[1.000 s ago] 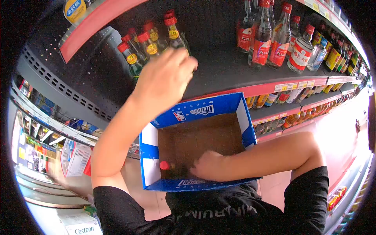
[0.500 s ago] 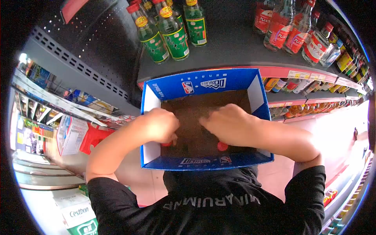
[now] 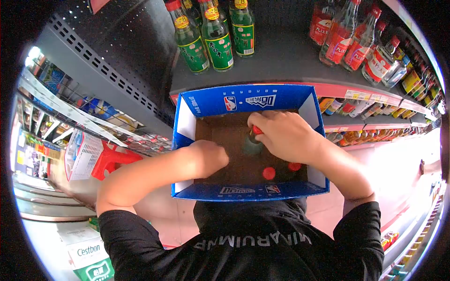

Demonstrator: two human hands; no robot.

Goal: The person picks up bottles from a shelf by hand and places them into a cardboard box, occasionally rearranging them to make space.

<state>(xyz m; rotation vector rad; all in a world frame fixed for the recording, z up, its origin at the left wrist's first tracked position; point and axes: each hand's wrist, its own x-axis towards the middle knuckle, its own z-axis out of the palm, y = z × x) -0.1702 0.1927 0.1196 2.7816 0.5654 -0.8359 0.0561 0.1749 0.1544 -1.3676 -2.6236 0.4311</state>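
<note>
A blue cardboard box (image 3: 253,96) with white inner end walls sits open in front of my body. Inside it, my right hand (image 3: 286,136) grips a glass bottle (image 3: 253,147) near its red cap. My left hand (image 3: 206,159) is over the left part of the box with its fingers curled inward; whatever they hold is hidden beneath them. Below my right hand, a red bottle cap (image 3: 269,173) shows near the front wall, and a second red cap (image 3: 294,166) is partly hidden by my wrist. The bodies under these caps are too dark to make out.
Behind the box, a dark shelf (image 3: 276,70) carries green-labelled bottles (image 3: 218,49) at left and red-labelled bottles (image 3: 338,44) at right. More bottles fill the lower right shelves. A white basket (image 3: 83,154), a red object (image 3: 110,161) and a Cestbon carton (image 3: 86,250) are at left.
My right hand has closed on a bottle, now visible inside the box. My left hand has moved slightly right and down. A second red cap has come into view at right.
</note>
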